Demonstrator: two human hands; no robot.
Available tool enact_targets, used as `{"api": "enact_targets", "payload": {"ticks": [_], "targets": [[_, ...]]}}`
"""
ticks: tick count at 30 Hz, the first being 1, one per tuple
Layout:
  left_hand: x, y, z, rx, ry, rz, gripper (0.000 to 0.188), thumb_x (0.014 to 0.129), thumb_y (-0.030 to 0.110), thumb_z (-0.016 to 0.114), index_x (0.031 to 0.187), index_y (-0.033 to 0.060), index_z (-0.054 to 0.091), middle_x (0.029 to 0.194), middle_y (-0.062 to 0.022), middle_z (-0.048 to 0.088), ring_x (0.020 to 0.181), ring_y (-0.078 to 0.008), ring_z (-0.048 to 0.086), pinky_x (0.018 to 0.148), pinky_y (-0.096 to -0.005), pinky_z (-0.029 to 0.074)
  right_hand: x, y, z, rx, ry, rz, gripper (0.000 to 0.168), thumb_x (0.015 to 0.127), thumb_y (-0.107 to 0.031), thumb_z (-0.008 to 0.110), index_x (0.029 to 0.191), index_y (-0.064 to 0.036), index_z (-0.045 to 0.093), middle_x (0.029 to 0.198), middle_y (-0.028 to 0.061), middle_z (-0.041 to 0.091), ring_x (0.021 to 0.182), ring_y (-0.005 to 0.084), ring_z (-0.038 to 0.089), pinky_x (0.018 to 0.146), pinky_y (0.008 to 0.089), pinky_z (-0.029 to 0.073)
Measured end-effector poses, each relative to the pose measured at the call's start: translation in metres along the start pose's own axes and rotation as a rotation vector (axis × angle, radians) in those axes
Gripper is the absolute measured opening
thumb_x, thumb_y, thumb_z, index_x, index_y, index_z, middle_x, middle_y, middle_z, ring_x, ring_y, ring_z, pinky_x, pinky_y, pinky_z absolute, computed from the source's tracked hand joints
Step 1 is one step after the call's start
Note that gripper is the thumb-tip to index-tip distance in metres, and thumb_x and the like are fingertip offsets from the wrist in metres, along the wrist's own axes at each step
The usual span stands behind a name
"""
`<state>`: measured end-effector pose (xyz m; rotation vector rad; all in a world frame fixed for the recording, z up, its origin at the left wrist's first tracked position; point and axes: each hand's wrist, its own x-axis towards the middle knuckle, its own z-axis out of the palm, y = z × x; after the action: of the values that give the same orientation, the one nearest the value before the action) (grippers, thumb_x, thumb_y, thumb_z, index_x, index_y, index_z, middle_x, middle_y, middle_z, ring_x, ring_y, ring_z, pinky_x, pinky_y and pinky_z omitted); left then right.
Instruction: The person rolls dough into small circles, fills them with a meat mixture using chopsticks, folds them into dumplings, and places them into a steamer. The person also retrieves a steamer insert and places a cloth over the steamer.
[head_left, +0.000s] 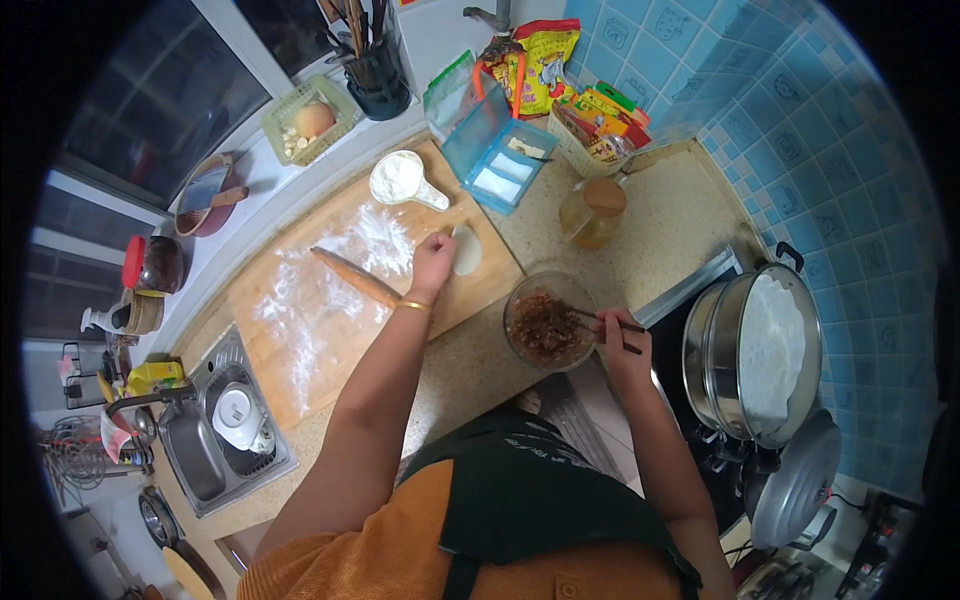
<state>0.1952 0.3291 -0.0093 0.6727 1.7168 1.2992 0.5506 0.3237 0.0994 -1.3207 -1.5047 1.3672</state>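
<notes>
My left hand (433, 264) pinches the edge of a round, thin dough wrapper (469, 252) over the right part of a wooden board (480, 292). Dark chopsticks (634, 327) are in my right hand (624, 354), their tips in the brown minced filling (546, 326) of a glass bowl (514, 352). The bowl stands by the counter's front edge, right of the board. A tapered wooden rolling pin (352, 276) lies on the floured board, its near end beside my left wrist. Behind my left hand, a white scoop (431, 198) of flour rests on the board.
At right, a steamer pot (709, 360) with white cloth (772, 352) stands on the stove, a lid (799, 487) near it. Behind the bowl are a glass jug (581, 225) and an open blue seasoning box (480, 131). A sink (195, 457) holding dishes is at left.
</notes>
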Motion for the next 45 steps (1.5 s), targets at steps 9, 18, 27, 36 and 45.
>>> {"api": "enact_targets", "payload": {"ticks": [9, 18, 27, 36, 45], "targets": [[-0.124, 0.042, -0.018, -1.123, -0.264, -0.24, 0.039, 0.094, 0.019, 0.049, 0.126, -0.0035, 0.048, 0.126, -0.0171, 0.059, 0.118, -0.0297, 0.057, 0.098, -0.0415, 0.049, -0.027, 0.012, 0.009, 0.121, -0.151, 0.004, 0.02, 0.099, -0.013, 0.051, 0.097, 0.002, 0.064, 0.078, 0.0072, 0.066, 0.07, 0.0139, 0.066, 0.065, 0.0257, 0.054], [-0.175, 0.046, -0.037, -1.157, -0.21, -0.283, 0.046, 0.096, 0.012, 0.054, 0.137, -0.0028, 0.04, 0.133, -0.0171, 0.054, 0.123, -0.0304, 0.054, 0.104, -0.0424, 0.046, -0.012, -0.023, -0.005, -0.187, -0.041, 0.052, 0.025, 0.099, -0.019, 0.052, 0.092, 0.003, 0.062, 0.067, 0.0078, 0.062, 0.057, 0.0154, 0.064, 0.055, 0.0263, 0.053], [-0.188, 0.056, -0.036, -1.09, -0.129, -0.299, 0.045, 0.096, 0.015, 0.056, 0.134, -0.0045, 0.042, 0.13, -0.0165, 0.056, 0.12, -0.0289, 0.056, 0.102, -0.0402, 0.047, -0.016, -0.022, 0.016, 0.071, -0.079, -0.106, 0.022, 0.1, -0.016, 0.051, 0.092, 0.002, 0.061, 0.075, 0.0082, 0.064, 0.064, 0.0161, 0.066, 0.061, 0.0265, 0.057], [-0.188, 0.058, -0.031, -1.028, -0.189, -0.336, 0.048, 0.095, 0.016, 0.058, 0.134, -0.0053, 0.042, 0.128, -0.0178, 0.057, 0.117, -0.0292, 0.058, 0.1, -0.0398, 0.049, -0.014, -0.021, -0.02, 0.162, -0.041, 0.017, 0.027, 0.1, -0.019, 0.049, 0.096, 0.004, 0.062, 0.081, 0.0099, 0.065, 0.069, 0.0165, 0.066, 0.062, 0.0278, 0.055], [-0.193, 0.041, -0.023, -0.832, -0.201, -0.361, 0.049, 0.094, 0.015, 0.058, 0.134, -0.0077, 0.041, 0.126, -0.0185, 0.058, 0.114, -0.0285, 0.06, 0.099, -0.0403, 0.049, -0.022, 0.013, -0.032, 0.063, -0.032, -0.008, 0.029, 0.1, -0.02, 0.049, 0.095, 0.005, 0.062, 0.076, 0.0101, 0.064, 0.064, 0.0159, 0.063, 0.06, 0.028, 0.054]]}}
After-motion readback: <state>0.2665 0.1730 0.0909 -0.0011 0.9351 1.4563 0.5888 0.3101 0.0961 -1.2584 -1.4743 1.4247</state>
